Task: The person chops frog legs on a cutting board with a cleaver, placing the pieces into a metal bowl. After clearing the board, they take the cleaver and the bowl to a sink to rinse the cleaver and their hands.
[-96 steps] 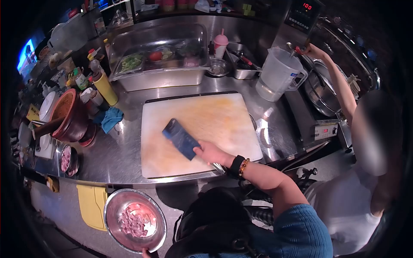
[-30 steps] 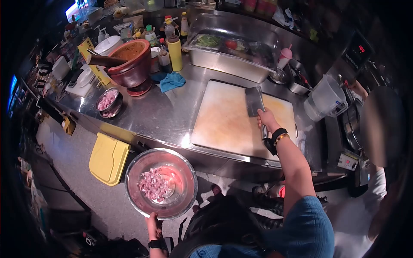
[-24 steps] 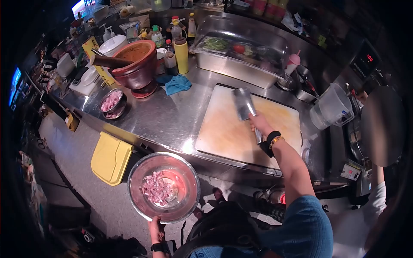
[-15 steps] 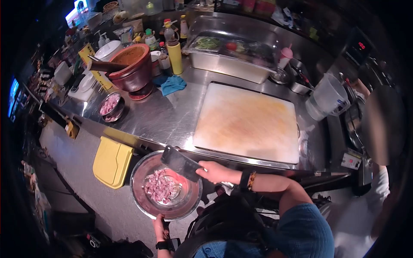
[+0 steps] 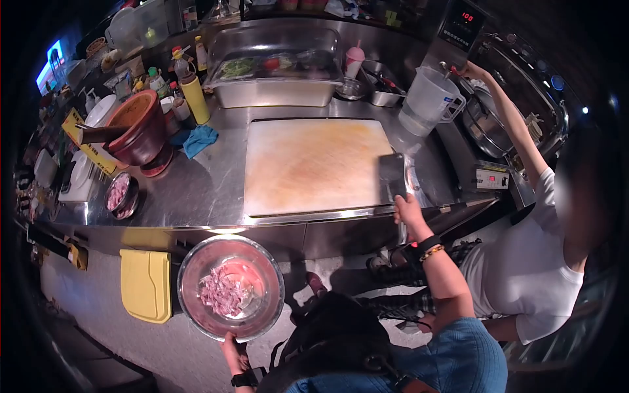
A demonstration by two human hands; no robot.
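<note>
My right hand [image 5: 409, 211] is wrapped round the handle of a cleaver [image 5: 392, 175], whose dark, broad blade stands over the right edge of the white cutting board [image 5: 314, 167]. In front of the counter, my left hand [image 5: 232, 350] grips the near rim of a large steel bowl [image 5: 274, 281], holding it up over the floor. Pieces of raw meat [image 5: 226, 291] lie inside that bowl, mostly left of its middle. The cutting board has yellowish stains and rests on a dark mat at the counter's front edge.
A co-worker [image 5: 517, 275] stands at the right, one arm stretched toward the plastic jug [image 5: 426, 101]. Behind the board is a lidded steel tray [image 5: 275, 92]. At left are a mortar [image 5: 141, 128], a blue cloth [image 5: 198, 140], a small meat bowl [image 5: 122, 196] and a yellow bin lid [image 5: 145, 285].
My right hand has carried the cleaver from over the steel bowl to the board's right edge. The view has turned right, showing more of the co-worker. My left hand still holds the bowl.
</note>
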